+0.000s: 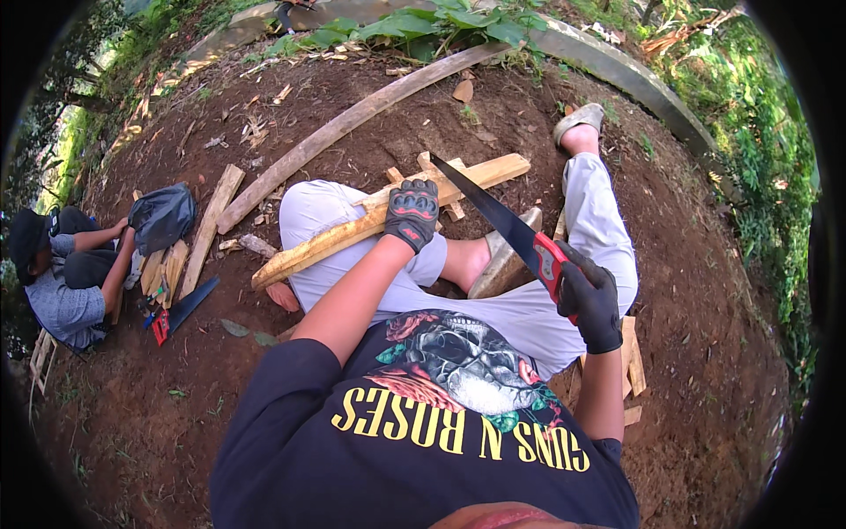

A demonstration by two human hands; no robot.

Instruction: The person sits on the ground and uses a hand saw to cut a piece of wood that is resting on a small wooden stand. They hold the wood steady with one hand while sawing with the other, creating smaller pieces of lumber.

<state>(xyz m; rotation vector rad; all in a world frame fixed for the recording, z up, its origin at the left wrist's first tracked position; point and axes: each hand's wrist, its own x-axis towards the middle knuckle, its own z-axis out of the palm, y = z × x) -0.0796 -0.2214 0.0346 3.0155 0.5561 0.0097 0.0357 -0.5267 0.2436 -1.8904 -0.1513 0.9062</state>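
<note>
Your left hand [411,214] presses flat on the long plank [370,225] lying across your raised left knee, pinning it so it cannot shift. Your right hand [589,300] is closed around the red handle of the saw [502,231], its blade angled up to the plank just right of your left hand. At far left 1 seated person [66,273] has another saw [181,309] lying near.
</note>
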